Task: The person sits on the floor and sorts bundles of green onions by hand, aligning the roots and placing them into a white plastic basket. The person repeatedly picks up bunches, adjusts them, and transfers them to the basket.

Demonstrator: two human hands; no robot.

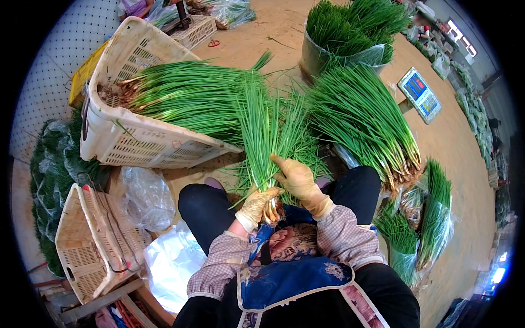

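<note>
My gloved left hand (258, 205) is closed around the lower stems of a bunch of green Chinese chives or thin scallions (262, 135), just above the roots. Close by on the right, my gloved right hand (299, 180) lies at the bunch's right side, fingers curled at its stems; whether it grips any is unclear. Loose green leaves (303, 151) are heaped beneath the bunch. To the left, a tipped white plastic crate (164, 143) holds a large pile of the same greens (192, 98), roots inward. Another rooted pile (361, 119) lies by my right knee.
A digital scale display (419, 95) stands at right, beyond a plastic-wrapped upright bundle (344, 57). Bagged greens (434, 213) lie at lower right. Clear plastic bags (147, 197) and a smaller crate (82, 246) are at left. Part of another person (137, 8) shows at upper left.
</note>
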